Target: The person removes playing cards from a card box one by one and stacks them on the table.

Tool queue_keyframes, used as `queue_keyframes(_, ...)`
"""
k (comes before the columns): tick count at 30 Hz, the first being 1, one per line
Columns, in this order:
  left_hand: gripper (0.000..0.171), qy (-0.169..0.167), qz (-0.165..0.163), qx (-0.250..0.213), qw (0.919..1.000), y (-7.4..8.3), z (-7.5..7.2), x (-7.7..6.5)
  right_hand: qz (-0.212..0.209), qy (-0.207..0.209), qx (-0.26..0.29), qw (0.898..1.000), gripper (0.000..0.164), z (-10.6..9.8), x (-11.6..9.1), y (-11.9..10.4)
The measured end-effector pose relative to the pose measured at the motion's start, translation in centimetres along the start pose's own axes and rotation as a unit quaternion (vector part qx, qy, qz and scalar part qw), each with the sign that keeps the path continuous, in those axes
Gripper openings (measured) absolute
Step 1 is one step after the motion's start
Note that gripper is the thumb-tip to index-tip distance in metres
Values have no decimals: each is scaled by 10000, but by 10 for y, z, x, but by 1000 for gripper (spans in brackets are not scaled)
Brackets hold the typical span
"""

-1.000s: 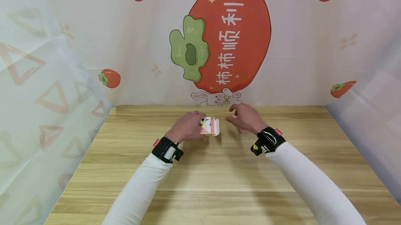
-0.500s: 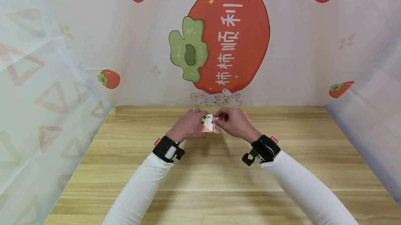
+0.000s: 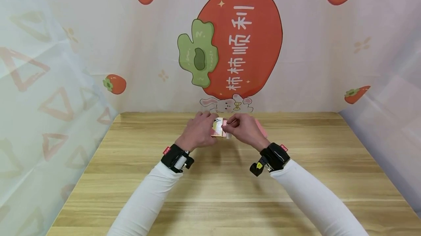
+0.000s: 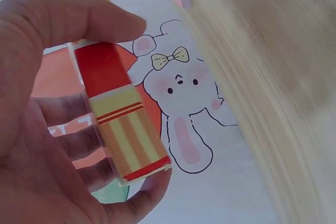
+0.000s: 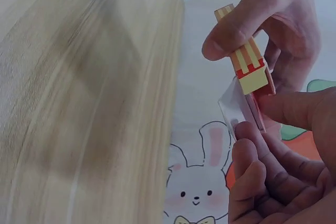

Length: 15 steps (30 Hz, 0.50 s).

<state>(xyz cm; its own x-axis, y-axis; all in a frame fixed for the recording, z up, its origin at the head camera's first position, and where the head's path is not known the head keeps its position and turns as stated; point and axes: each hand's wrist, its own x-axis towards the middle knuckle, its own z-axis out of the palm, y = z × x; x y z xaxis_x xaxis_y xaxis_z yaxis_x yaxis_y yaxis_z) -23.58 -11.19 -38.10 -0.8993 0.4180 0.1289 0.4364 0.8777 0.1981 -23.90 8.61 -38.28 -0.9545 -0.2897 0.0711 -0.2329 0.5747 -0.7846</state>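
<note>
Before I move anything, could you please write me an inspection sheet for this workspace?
Surface: light wood-grain table, dry-looking where visible.
Job's things: card box with a white flap standing out at one end; a red-patterned piece, partly hidden behind the right hand.
Clutter: nothing seen.
Hands: left hand grips the box; right hand pinches at its flap end. Each wrist wears a black strapped unit.
Cables: nothing seen.
Surroundings: pale printed backdrop behind the table, with a large orange-red fruit and a rabbit.
</note>
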Motion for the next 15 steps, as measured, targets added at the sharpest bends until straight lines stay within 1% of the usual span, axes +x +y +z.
queue_keyframes(5, 72, 0, 53, 271, 9996, 2, 0, 0, 218, 33, 297, 9993, 24, 3, 3, 1)
queue_keyframes(9, 70, -48, 140, 439, 9989, 3, -1, 0, 262, 113, 585, 9979, 21, 6, 4, 4)
queue_keyframes(12, 70, -63, 192, 521, 9984, 2, -1, 0, 277, 80, 924, 9953, 20, 7, 5, 7)
queue_keyframes(15, 70, -54, 213, 563, 9982, 2, -2, -1, 355, -44, 1351, 9902, 23, 6, 6, 10)
